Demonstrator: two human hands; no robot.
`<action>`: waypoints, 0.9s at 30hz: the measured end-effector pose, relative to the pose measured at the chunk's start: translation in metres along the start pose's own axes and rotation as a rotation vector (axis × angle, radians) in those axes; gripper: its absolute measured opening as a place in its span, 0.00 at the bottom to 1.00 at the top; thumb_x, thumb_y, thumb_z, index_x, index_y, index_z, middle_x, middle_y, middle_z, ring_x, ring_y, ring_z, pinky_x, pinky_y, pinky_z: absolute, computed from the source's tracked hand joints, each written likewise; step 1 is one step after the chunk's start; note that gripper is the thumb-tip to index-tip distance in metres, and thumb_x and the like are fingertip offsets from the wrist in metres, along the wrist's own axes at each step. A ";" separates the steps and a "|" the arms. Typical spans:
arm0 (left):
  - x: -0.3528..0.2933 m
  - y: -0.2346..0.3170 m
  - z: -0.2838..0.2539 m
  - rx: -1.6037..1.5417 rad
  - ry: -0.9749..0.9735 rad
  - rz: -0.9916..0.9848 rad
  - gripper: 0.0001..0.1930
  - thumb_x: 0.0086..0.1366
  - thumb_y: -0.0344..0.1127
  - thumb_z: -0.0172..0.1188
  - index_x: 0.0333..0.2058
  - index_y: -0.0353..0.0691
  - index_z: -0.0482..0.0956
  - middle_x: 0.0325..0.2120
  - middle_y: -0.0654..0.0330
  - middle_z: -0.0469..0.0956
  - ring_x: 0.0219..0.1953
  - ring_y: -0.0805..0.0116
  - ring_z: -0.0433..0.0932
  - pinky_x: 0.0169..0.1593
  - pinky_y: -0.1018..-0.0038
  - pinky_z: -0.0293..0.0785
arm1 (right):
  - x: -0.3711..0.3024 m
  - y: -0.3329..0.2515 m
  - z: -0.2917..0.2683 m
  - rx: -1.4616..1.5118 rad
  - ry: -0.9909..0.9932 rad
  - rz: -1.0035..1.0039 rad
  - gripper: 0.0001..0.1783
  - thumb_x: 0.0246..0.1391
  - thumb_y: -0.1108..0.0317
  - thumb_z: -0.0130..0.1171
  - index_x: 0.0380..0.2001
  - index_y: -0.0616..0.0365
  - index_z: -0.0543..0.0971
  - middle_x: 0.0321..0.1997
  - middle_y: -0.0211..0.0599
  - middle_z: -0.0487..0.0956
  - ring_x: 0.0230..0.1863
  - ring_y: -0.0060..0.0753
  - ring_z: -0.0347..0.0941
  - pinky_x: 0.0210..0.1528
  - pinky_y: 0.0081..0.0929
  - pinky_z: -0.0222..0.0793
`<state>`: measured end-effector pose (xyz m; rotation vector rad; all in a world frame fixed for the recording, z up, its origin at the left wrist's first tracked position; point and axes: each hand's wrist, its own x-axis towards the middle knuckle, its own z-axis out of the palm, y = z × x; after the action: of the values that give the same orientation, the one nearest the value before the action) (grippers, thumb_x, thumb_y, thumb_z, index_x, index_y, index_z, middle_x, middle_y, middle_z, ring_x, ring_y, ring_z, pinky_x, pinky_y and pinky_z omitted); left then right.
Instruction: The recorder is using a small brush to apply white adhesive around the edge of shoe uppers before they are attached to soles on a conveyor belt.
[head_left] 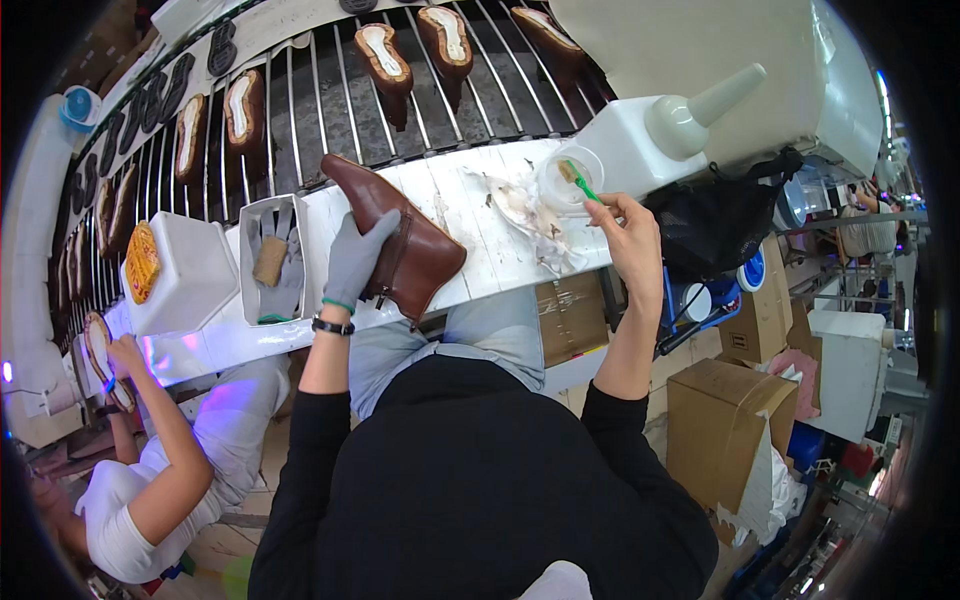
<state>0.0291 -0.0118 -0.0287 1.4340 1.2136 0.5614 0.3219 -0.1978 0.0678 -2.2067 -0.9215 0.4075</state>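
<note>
My left hand (362, 255), in a grey glove, is closed round a brown leather ankle boot (426, 258). The boot lies over on its side above the white bench, its toe pointing to the far left. Between the fingertips of my bare right hand (628, 232) is a green-handled brush (583, 184). Its bristle end sits within a small clear plastic tub (566, 181) near the bench's far edge. A crumpled, stained sheet of film (528, 215) lies between the boot and the tub.
Beyond the bench (480, 262), a metal roller rack (322, 90) carries several upturned boots and dark soles. A large white squeeze bottle (640, 140) and a black bag (725, 215) lie right. A white tray (246, 262) holds a glove and brown block. A co-worker (160, 470) sits left, holding a boot.
</note>
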 end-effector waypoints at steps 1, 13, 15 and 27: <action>0.008 -0.001 0.002 -0.102 -0.035 -0.039 0.32 0.60 0.53 0.67 0.49 0.28 0.73 0.39 0.52 0.81 0.38 0.62 0.80 0.45 0.69 0.76 | -0.002 0.002 0.000 -0.008 0.044 0.031 0.17 0.57 0.57 0.65 0.39 0.62 0.84 0.28 0.33 0.82 0.30 0.21 0.75 0.36 0.23 0.69; -0.044 0.020 0.006 -0.266 0.364 0.627 0.30 0.56 0.36 0.73 0.55 0.30 0.70 0.50 0.54 0.77 0.50 0.65 0.77 0.56 0.73 0.72 | 0.005 0.014 0.026 -0.421 0.190 -0.025 0.09 0.50 0.66 0.65 0.32 0.60 0.82 0.34 0.45 0.83 0.38 0.51 0.80 0.40 0.42 0.72; -0.052 -0.002 0.004 0.061 0.463 0.788 0.34 0.58 0.39 0.72 0.60 0.34 0.67 0.56 0.55 0.73 0.57 0.63 0.72 0.62 0.69 0.66 | 0.010 0.015 0.031 -0.485 0.215 -0.057 0.09 0.50 0.66 0.65 0.30 0.60 0.82 0.33 0.45 0.83 0.37 0.52 0.79 0.40 0.43 0.72; -0.091 -0.069 0.024 0.448 0.385 0.658 0.35 0.66 0.45 0.62 0.67 0.42 0.60 0.67 0.54 0.61 0.67 0.58 0.61 0.69 0.65 0.56 | 0.014 0.057 0.035 0.211 0.091 0.085 0.09 0.54 0.69 0.65 0.36 0.64 0.84 0.28 0.35 0.83 0.21 0.21 0.71 0.25 0.21 0.64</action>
<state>-0.0073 -0.1132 -0.0735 2.2062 1.1924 1.1020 0.3420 -0.1990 0.0024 -2.0574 -0.7044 0.4201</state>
